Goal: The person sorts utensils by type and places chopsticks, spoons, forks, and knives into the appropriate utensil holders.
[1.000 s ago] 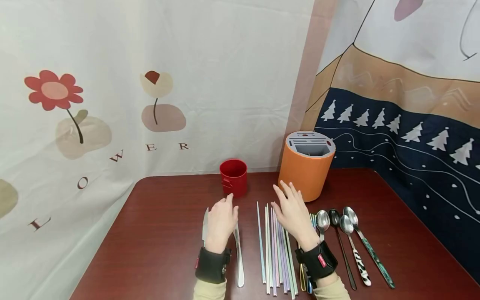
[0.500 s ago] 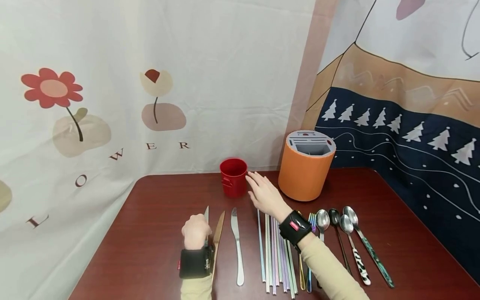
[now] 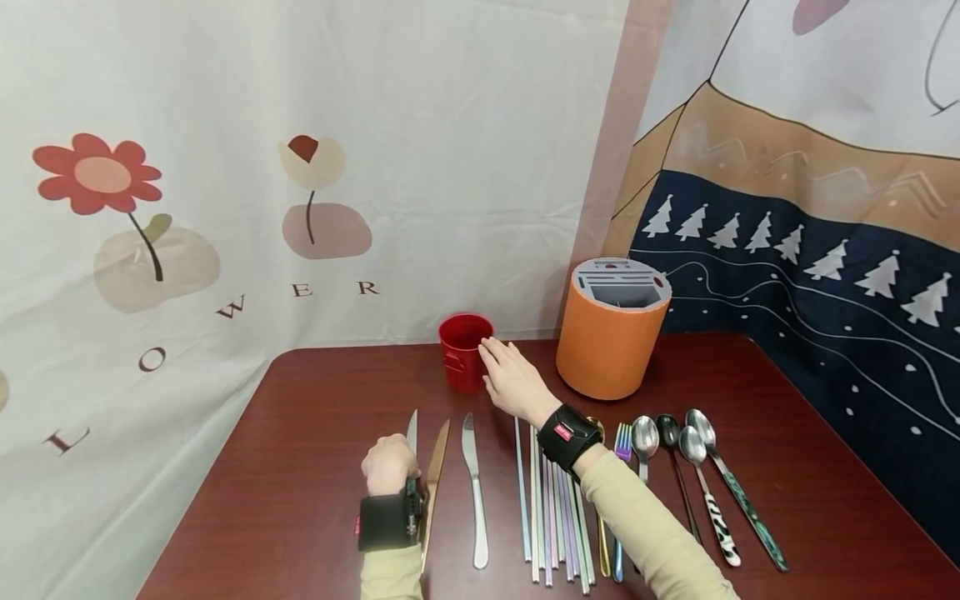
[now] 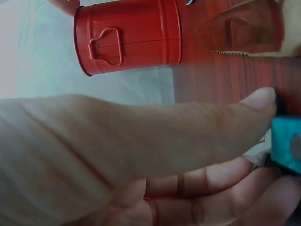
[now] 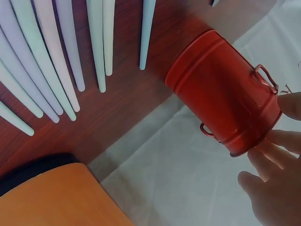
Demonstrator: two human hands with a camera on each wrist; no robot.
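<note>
My left hand [image 3: 388, 462] pinches the leftmost knife [image 3: 412, 431]. Its silver blade points away past the hand, and a teal handle [image 4: 288, 142] shows between thumb and fingers in the left wrist view. To its right lie a gold knife [image 3: 437, 454] and a silver knife [image 3: 475, 492]. At the back of the table stands a small red bucket [image 3: 459, 367] with little wire handles. My right hand [image 3: 517, 385] reaches to its right side, fingers straight at the rim; in the right wrist view the fingertips [image 5: 263, 162] meet or overlap that rim.
Several pastel chopsticks [image 3: 551, 517] lie beneath the right forearm. Farther right are a fork [image 3: 623, 442] and several spoons [image 3: 692, 446]. An orange slotted utensil holder [image 3: 611, 350] stands at the back right of the brown table [image 3: 300, 467], before a fabric backdrop [image 3: 450, 167].
My left hand has moved left and nearer, from over the knives onto the leftmost one. The right hand has swung left from the orange holder and chopsticks to the red bucket.
</note>
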